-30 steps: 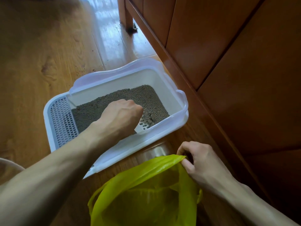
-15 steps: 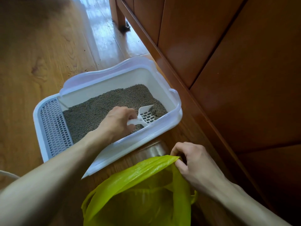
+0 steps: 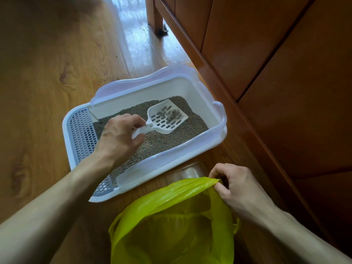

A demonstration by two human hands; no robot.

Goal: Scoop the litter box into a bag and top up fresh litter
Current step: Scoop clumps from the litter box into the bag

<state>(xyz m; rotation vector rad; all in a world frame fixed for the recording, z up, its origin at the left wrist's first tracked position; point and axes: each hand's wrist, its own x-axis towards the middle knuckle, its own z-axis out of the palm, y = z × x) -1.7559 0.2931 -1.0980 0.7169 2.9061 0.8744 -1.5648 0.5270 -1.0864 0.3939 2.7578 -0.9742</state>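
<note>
A white litter box [image 3: 202, 98] with a pale lilac rim sits on the wooden floor, holding grey-brown litter [image 3: 163, 141]. My left hand [image 3: 120, 136] grips the handle of a white slotted scoop [image 3: 167, 117], which is raised above the litter with some dark clumps resting on its blade. In front of the box a yellow-green plastic bag [image 3: 171, 225] stands open. My right hand [image 3: 234, 183] pinches the bag's upper edge and keeps its mouth open.
A dark wooden cabinet [image 3: 266, 73] runs along the right side, close against the box. A grey grated step [image 3: 82, 134] forms the box's left end. Loose litter grains [image 3: 102, 80] lie scattered on the floor [image 3: 47, 73] behind the box.
My left hand has lifted the scoop out of the litter, so its blade with clumps now shows fully. The view has shifted. My right hand still holds the bag edge.
</note>
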